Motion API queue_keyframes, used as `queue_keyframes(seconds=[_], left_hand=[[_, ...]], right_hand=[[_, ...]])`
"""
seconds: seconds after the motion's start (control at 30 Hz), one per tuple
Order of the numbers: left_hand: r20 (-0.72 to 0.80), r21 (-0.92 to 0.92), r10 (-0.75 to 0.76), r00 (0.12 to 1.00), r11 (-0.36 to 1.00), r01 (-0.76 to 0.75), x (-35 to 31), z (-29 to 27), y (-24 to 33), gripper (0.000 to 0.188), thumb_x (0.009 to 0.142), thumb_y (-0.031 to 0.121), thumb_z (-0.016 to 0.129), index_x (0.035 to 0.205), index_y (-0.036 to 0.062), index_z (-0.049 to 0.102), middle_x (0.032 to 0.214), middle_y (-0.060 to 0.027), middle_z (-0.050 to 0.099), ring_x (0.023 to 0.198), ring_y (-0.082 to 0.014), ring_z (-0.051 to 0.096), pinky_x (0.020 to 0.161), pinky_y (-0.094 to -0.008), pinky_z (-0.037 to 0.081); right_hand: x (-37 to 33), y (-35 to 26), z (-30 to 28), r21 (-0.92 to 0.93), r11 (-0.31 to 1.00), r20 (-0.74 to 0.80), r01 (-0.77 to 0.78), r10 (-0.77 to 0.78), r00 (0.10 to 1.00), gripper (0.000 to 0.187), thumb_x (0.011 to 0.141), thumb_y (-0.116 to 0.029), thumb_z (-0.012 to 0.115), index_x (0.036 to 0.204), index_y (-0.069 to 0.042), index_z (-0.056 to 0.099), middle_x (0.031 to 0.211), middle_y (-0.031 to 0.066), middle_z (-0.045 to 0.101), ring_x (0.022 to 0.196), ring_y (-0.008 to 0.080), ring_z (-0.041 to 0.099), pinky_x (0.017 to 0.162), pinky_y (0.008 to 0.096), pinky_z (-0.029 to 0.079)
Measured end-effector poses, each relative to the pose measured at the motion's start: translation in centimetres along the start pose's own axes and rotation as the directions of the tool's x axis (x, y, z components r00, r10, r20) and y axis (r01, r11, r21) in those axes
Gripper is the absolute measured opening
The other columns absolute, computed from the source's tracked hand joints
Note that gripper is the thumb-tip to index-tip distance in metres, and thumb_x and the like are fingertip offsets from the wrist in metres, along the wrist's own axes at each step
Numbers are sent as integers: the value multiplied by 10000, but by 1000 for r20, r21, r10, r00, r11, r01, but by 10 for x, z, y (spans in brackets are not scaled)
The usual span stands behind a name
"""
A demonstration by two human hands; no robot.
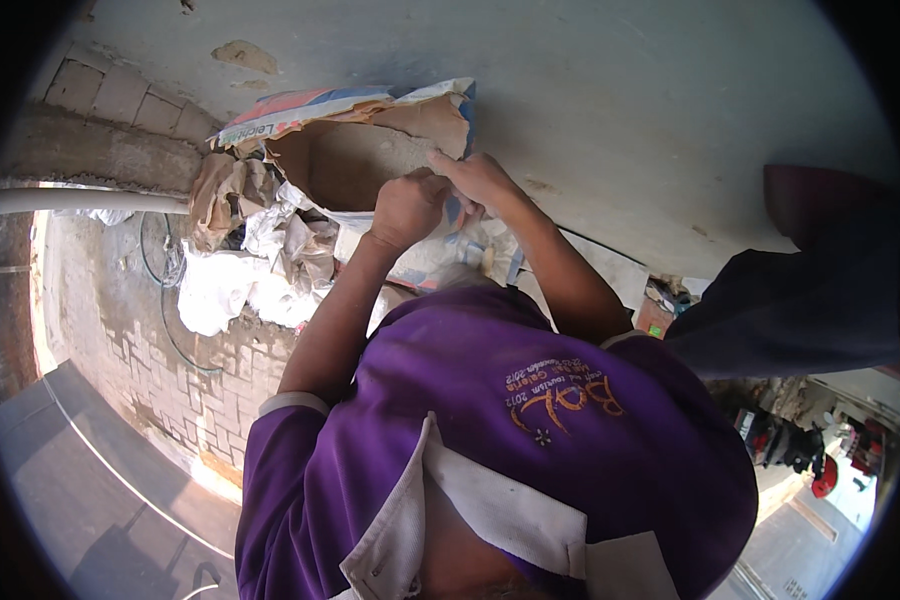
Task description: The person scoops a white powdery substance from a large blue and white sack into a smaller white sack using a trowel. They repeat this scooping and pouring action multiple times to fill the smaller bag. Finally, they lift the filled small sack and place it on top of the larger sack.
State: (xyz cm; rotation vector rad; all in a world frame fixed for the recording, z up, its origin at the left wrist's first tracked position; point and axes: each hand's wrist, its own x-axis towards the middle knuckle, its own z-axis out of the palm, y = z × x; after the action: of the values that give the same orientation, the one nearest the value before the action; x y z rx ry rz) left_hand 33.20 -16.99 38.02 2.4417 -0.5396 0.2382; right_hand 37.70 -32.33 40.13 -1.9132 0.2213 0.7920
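A large paper sack point(370, 150) with a torn, wide-open mouth stands against the wall in front of me. Its outside is white, blue and red, its inside brown, and pale powder clings to the inner side. My left hand point(408, 208) is closed in a fist at the near right rim of the sack. Close beside it, my right hand point(478, 185) pinches the same rim, thumb toward the opening and fingers curled below. The hands nearly touch, and the paper between the fingers is mostly hidden.
Crumpled brown paper point(220, 195) and white plastic bags point(220, 285) lie left of the sack. A green hose point(175, 345) curves over the paving point(235, 385). The grey wall point(610, 110) rises ahead. Dark cloth point(790, 310) is at the right, with assorted items point(790, 440) behind it.
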Motion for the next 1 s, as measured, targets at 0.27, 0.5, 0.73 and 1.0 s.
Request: queue_keyframes(seconds=[0.27,0.5,0.73,1.0], left_hand=[[9,-95,-34,999,995,35,1,-1,-3,94,803,135,676,863,70,709,856,-128,679,751,-326,661,668,-399,528],[242,-508,-333,911,757,412,8,12,-22,111,818,111,673,859,20,724,771,-87,690,681,-141,609,661,-293,492],[365,-676,-433,824,486,555,3,20,-36,137,817,114,670,852,-8,724,724,-64,668,669,-92,573,673,-269,483],[317,-616,-412,854,595,516,6,3,-29,138,844,139,679,872,6,703,749,-38,671,707,-84,579,681,-268,486]], right_hand=[[27,22,-7,55,996,116,73,-79,990,475,918,-347,585,585,-12,539,507,43,492,363,161,453,346,346,402],[34,51,-10,146,943,121,301,-318,940,461,919,-336,601,574,-37,536,508,28,476,421,139,484,370,319,374],[19,53,11,563,798,102,215,-325,940,436,907,-325,593,545,-99,504,538,23,484,490,144,499,437,314,347],[12,43,0,486,868,151,99,-195,969,437,914,-408,578,651,-60,544,537,15,461,485,139,487,430,309,352]])
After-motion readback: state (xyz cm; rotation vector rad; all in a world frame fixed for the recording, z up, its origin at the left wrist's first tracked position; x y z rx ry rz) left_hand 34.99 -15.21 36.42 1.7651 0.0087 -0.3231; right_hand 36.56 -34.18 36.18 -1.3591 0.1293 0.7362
